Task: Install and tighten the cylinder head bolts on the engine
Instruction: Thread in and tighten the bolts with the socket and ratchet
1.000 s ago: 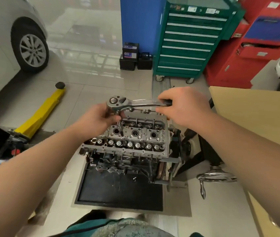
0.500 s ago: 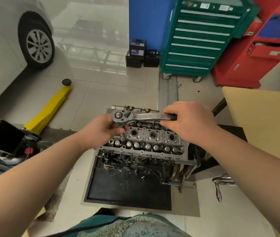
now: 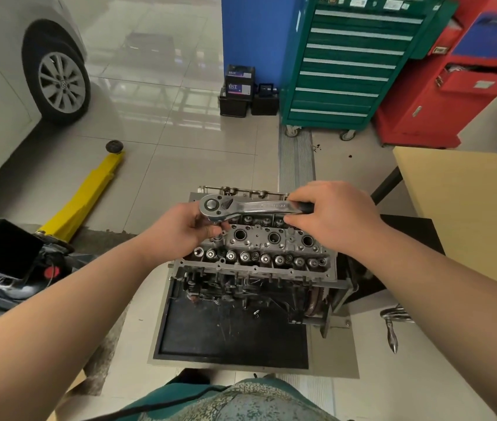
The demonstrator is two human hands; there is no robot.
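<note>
A grey engine with its cylinder head (image 3: 271, 247) on top sits on a stand over a black drip tray (image 3: 232, 335). Above the head's left end I hold a chrome ratchet wrench (image 3: 241, 206) level. My right hand (image 3: 332, 217) grips its black handle. My left hand (image 3: 186, 226) closes around the extension bar under the ratchet head, and the bar's lower end stands at the left end of the cylinder head. The bolt under it is hidden by my fingers.
A yellow floor jack (image 3: 83, 199) lies to the left, a car wheel (image 3: 59, 83) behind it. A green tool cabinet (image 3: 347, 65) and a red cabinet (image 3: 453, 95) stand at the back. A wooden table (image 3: 469, 208) is at the right, the stand's crank handle (image 3: 393, 326) below it.
The view has shifted, so the engine sits lower and further right in frame. Both hands keep their hold on the ratchet; its handle still points right.
</note>
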